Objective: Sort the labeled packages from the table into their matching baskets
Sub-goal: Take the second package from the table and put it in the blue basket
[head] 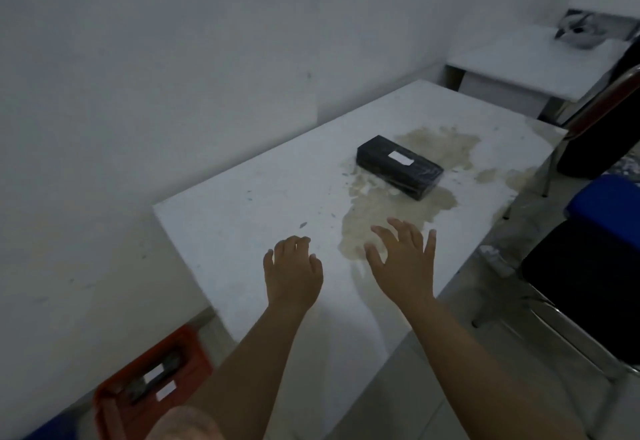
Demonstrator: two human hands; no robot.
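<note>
Both hands hover over the white table [242, 218] at centre frame, palms down and empty. The left hand [293, 271] has its fingers loosely curled; the right hand [403, 259] has its fingers spread wide. One black package [398, 166] with a white label [400, 157] lies on a brown stain [374, 218] above the hands, well apart from them. At lower left, a red basket [114, 408] holds dark labeled packages [156, 375].

A black rectangular package [400, 167] with a small white label on top lies flat on the white table [242, 218]. Left of the table, an orange basket [114, 408] holds labeled dark packages [152, 379].
</note>
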